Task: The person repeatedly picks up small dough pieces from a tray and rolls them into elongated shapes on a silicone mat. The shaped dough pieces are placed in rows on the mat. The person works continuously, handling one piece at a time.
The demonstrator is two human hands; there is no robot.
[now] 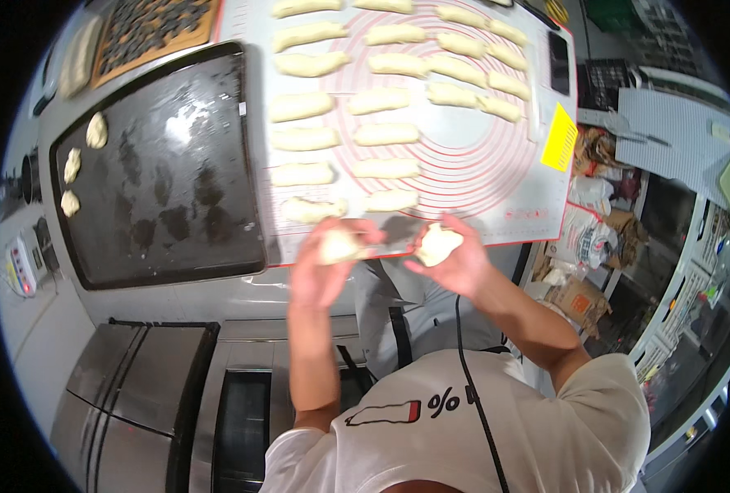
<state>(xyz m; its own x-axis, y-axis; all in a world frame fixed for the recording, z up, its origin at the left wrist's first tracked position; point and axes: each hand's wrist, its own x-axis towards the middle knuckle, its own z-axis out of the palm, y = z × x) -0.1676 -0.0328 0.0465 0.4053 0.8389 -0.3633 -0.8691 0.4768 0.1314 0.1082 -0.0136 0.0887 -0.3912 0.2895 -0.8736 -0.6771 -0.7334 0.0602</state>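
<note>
My left hand [325,259] grips a pale piece of dough [340,246], somewhat blurred, above the front edge of a silicone pastry mat [488,179]. In my right hand [463,265] lies another dough piece [439,243], irregular in shape. The two hands are apart, close to the mat's red border. Several dough rolls [386,133] rest in rows on the mat, with the nearest roll [313,210] just beyond my left hand. A dark baking tray [155,246] stands left of the mat and carries small dough lumps [97,130] along its left side.
A wooden board with dark pieces [155,31] sits behind the tray. On the mat's right side lie a phone [558,53] and a yellow card [560,138]. Bags [581,237] fill a shelf at right. Steel cabinet doors [155,370] stand below left; a black cable [463,345] hangs down my front.
</note>
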